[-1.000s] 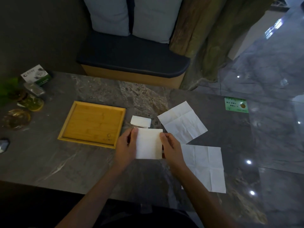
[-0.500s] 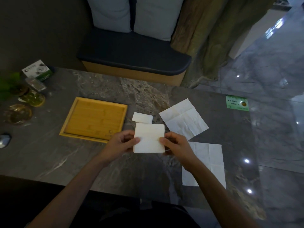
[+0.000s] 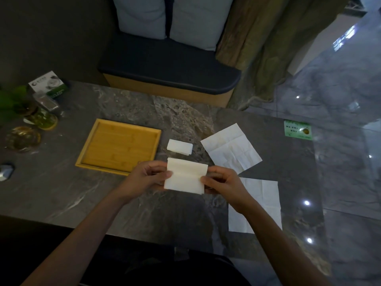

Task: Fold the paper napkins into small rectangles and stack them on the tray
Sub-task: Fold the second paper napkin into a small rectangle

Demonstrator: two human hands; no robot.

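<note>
A white, partly folded napkin (image 3: 185, 176) is held just above the dark marble table. My left hand (image 3: 147, 177) pinches its left edge and my right hand (image 3: 221, 181) pinches its right edge, with a crease running across its middle. Left of my hands lies the bamboo tray (image 3: 118, 146), with nothing on it. A small folded napkin rectangle (image 3: 179, 146) sits on the table between the tray and an unfolded napkin (image 3: 231, 150). Another unfolded napkin (image 3: 260, 205) lies under my right forearm, partly hidden.
At the table's left edge stand a green plant (image 3: 11, 99), glass items (image 3: 44, 118), a small white-and-green box (image 3: 48, 84) and a metal object (image 3: 6, 172). A green sticker (image 3: 298, 130) marks the far right. A cushioned bench (image 3: 169, 65) stands behind the table.
The napkin, held taller than wide a second ago, has been turned and now shows a crease across its middle. Both hands shifted from lying along its sides to pinching its edges.
</note>
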